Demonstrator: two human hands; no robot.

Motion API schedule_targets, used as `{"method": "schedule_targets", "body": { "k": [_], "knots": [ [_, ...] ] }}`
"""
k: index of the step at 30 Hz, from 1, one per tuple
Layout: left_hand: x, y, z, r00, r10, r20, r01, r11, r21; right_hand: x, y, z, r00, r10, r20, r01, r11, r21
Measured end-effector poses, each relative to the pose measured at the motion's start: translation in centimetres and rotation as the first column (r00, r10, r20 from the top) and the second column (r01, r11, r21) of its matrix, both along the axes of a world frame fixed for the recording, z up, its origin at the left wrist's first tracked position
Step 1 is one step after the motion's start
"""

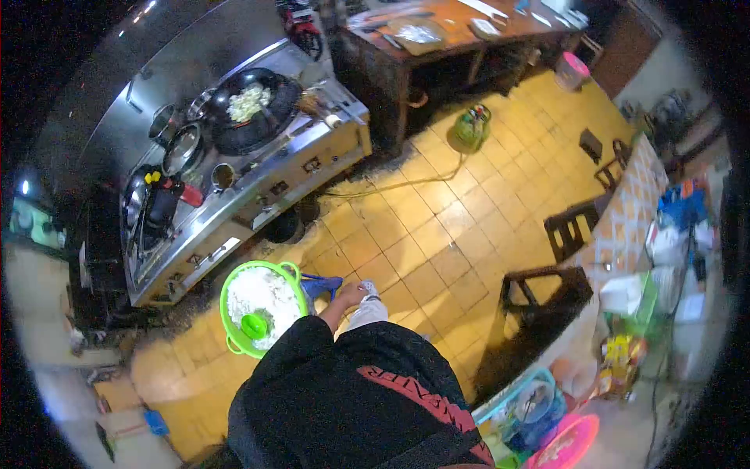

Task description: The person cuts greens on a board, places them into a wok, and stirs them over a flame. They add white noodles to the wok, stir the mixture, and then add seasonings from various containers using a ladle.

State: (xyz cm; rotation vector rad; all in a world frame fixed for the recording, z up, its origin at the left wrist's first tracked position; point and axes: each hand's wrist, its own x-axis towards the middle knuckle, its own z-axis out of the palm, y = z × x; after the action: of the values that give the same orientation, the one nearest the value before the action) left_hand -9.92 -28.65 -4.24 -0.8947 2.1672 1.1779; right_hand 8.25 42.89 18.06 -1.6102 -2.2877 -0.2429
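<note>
My left hand (pixel 352 296) hangs low at the left side of my body, by my light trouser leg and foot. Its fingers are small and blurred. Right beside it is a blue plastic stool (pixel 319 284), partly covered by a bright green basket (pixel 225 301) with two handles. White rice (pixel 262 291) fills this basket, and a green bowl (pixel 254 326) rests in the rice. The sleeve of my black shirt overlaps the basket's near edge. My right hand is out of view.
A steel stove (pixel 258 187) holds a black wok (pixel 273 129) with white chopped food (pixel 250 102). A green gas cylinder (pixel 470 130) with a hose stands on the tiles. Dark wooden chairs (pixel 574 233) line the patterned table (pixel 625 211) at right. A wooden table (pixel 453 31) stands behind.
</note>
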Motion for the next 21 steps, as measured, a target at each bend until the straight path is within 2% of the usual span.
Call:
{"method": "schedule_targets", "body": {
  "k": [3,4,5,6,7,9,10,12,13,14,16,17,18,19,21],
  "knots": [
    [-0.4,-4.0,-0.8,0.988,0.149,-0.042,-0.147,0.988,0.05,-9.8,-3.4,2.5,0.935,0.196,-0.296,-0.204,0.979,0.004],
    [-0.4,-5.4,-0.7,0.983,0.179,-0.05,-0.176,0.983,0.053,-13.4,-4.6,3.1,0.873,0.266,-0.409,-0.29,0.957,0.005],
    [-0.3,-6.6,0.7,0.98,0.161,-0.117,-0.164,0.986,-0.018,-17.3,-6.0,3.6,0.79,0.334,-0.514,-0.392,0.92,-0.004],
    [0.1,-7.8,1.5,0.975,0.137,-0.176,-0.155,0.984,-0.091,-21.3,-7.7,4.0,0.693,0.377,-0.614,-0.489,0.872,-0.017],
    [0.8,-9.1,0.8,0.971,0.165,-0.173,-0.182,0.98,-0.086,-25.6,-9.8,4.1,0.582,0.407,-0.705,-0.598,0.801,-0.032],
    [1.8,-11.9,-1.1,0.878,0.422,-0.228,-0.42,0.906,0.056,-35.4,-15.1,3.9,0.354,0.385,-0.852,-0.804,0.591,-0.066],
    [2.3,-13.0,-0.8,0.863,0.448,-0.234,-0.447,0.893,0.059,-40.4,-19.1,3.9,0.245,0.33,-0.911,-0.889,0.451,-0.076],
    [3.1,-15.1,-0.1,0.737,0.588,-0.334,-0.583,0.803,0.125,-50.2,-30.4,3.9,0.089,0.159,-0.983,-0.993,0.091,-0.075],
    [3.5,-15.7,0.1,0.642,0.684,-0.346,-0.679,0.717,0.158,-54.6,-37.4,4.0,0.062,0.046,-0.997,-0.989,-0.133,-0.067],
    [4.1,-16.4,-0.2,0.621,0.703,-0.348,-0.698,0.697,0.163,-58.3,-45.0,4.5,0.066,-0.052,-0.996,-0.936,-0.349,-0.044],
    [5.4,-17.4,-0.9,0.529,0.775,-0.345,-0.802,0.59,0.094,-63.6,-61.0,5.8,0.153,-0.174,-0.973,-0.664,-0.748,0.029],
    [6.1,-17.3,-1.1,0.438,0.818,-0.374,-0.855,0.507,0.11,-62.6,-69.8,8.9,0.214,-0.141,-0.967,-0.49,-0.872,0.019],
    [6.6,-17.3,-0.9,0.34,0.849,-0.405,-0.899,0.42,0.126,-62.5,-77.6,11.2,0.409,-0.015,-0.912,-0.371,-0.917,-0.151],
    [6.7,-17.4,0.4,0.241,0.88,-0.409,-0.921,0.34,0.19,-60.7,-84.7,13.3,0.428,0.003,-0.904,-0.392,-0.9,-0.188],
    [7.1,-17.1,2.2,0.043,0.906,-0.421,-0.938,0.182,0.296,-59.7,-96.0,13.4,0.327,0.041,-0.944,-0.185,-0.977,-0.107]
  ]
}}
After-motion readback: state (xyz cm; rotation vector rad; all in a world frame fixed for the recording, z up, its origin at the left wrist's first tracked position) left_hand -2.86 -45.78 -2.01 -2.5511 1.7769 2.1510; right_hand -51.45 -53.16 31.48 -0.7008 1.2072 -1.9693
